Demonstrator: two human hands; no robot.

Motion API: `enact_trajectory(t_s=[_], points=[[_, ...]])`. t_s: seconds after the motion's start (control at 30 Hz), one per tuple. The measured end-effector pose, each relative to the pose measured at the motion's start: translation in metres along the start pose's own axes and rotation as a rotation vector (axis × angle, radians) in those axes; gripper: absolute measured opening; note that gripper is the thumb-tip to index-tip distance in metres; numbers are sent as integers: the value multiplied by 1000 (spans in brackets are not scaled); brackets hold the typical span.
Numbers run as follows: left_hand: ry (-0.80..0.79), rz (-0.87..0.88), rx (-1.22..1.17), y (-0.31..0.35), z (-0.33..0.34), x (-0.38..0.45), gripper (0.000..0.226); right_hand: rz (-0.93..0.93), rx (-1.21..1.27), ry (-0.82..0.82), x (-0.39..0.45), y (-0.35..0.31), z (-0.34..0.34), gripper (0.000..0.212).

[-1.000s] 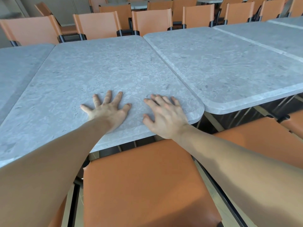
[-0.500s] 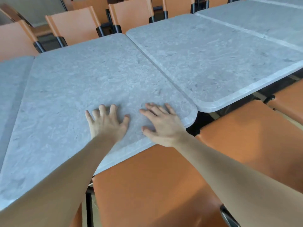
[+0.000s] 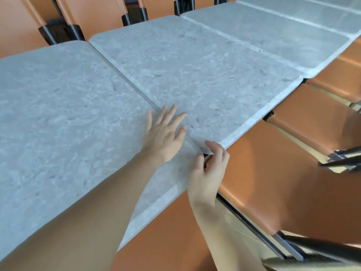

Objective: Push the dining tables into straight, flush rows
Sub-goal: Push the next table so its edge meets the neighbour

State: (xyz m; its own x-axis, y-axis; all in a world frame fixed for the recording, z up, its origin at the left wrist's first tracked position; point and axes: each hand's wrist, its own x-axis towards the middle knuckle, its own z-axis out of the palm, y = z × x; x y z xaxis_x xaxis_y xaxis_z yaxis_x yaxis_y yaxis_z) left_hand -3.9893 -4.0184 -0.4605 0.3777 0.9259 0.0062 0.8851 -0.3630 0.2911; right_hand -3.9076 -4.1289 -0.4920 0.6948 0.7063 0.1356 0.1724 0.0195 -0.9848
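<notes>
The fingers (image 3: 172,116) of the left hand (image 3: 164,133) are seen spread and laid flat across the seam between two grey stone-pattern desks, with the palm on the near desk (image 3: 64,118) and the fingertips reaching onto the adjoining desk (image 3: 205,79) to the right. The right hand (image 3: 208,169) is placed at the near-right corner of the near desk; its fingers (image 3: 216,148) are curled over the rounded corner at the point where the two front edges meet, while the thumb lies along the desk edge. How firmly the corner is gripped cannot be told, as the underside is hidden. The two desks are shown touching along the seam, which runs away from the person toward the upper left. The long axis of the row runs from lower left to upper right, with further desks (image 3: 273,34) continuing in line beyond. At the front, the corner of the near desk appears to project slightly toward the person, past the front edge of the adjoining desk, though wide-angle distortion makes this uncertain. It is judged that the coming move depends on this offset: the near desk lies under and to the left of both hands, and the right hand is nearer the corner to be shifted. Orange chairs (image 3: 283,173) are tucked along the front edge.
</notes>
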Motion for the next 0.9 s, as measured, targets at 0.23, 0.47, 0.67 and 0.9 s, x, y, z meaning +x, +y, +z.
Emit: enact_trajectory(t_s=[0.23, 0.47, 0.67, 0.9], points=[[-82, -108, 72, -2, 17, 2, 56, 348, 333, 79, 3, 17, -2, 64], [-62, -105, 61, -3, 19, 3, 57, 314, 313, 82, 14, 20, 20, 83], [-35, -96, 36, -3, 19, 2, 57, 321, 351, 104, 16, 27, 21, 79], [-10, -87, 27, -3, 20, 2, 57, 359, 399, 226, 18, 29, 21, 51]])
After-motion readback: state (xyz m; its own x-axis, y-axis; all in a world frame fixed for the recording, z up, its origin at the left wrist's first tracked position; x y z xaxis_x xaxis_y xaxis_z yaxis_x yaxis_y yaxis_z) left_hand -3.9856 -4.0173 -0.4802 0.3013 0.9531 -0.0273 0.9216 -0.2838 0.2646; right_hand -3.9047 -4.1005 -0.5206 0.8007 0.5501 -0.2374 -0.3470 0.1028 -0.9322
